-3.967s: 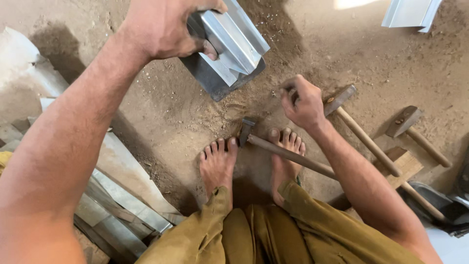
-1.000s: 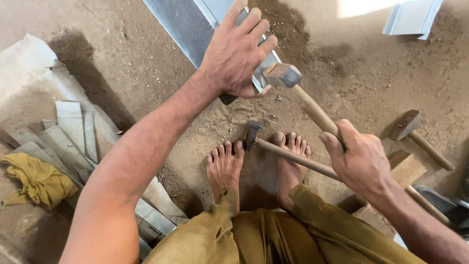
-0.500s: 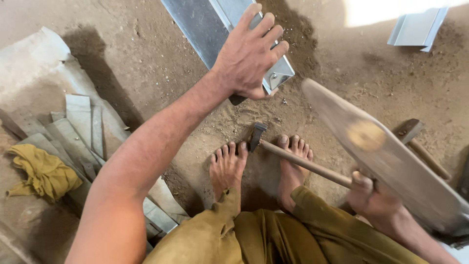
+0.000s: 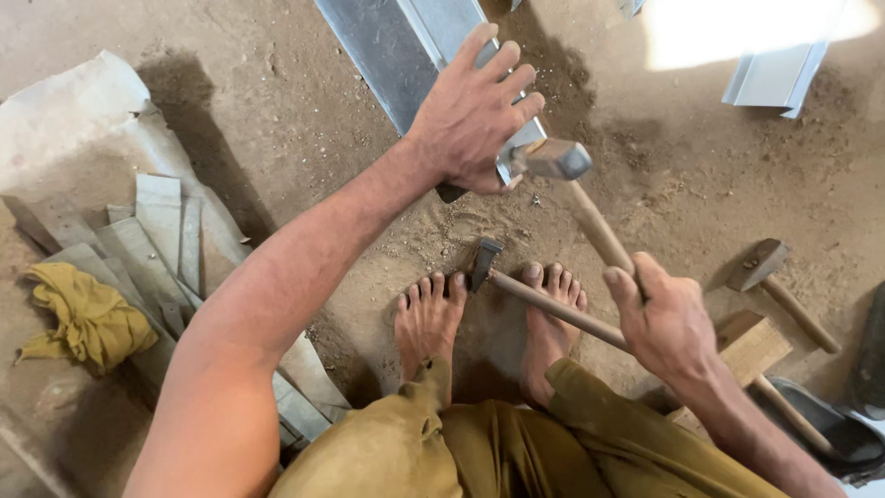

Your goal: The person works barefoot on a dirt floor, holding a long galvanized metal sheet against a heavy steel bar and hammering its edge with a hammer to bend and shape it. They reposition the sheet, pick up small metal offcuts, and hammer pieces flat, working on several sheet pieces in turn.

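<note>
My left hand (image 4: 475, 115) presses flat on the near end of a long folded sheet-metal channel (image 4: 392, 41) that lies on the dirt floor. My right hand (image 4: 668, 323) grips the wooden handle of a hammer (image 4: 553, 159). The hammer's steel head sits against the channel's end, right beside my left fingers. A second hammer (image 4: 525, 290) lies across my bare feet, its head by the toes.
A stack of cut metal strips (image 4: 161, 240) and a yellow rag (image 4: 88, 314) lie at the left. A third hammer (image 4: 779, 277) and a wooden block (image 4: 751, 346) are at the right. Another metal piece (image 4: 770, 83) rests at the top right.
The hammer was swung up close to the camera half a second ago and has come down onto the channel's end. My left hand has stayed on the metal.
</note>
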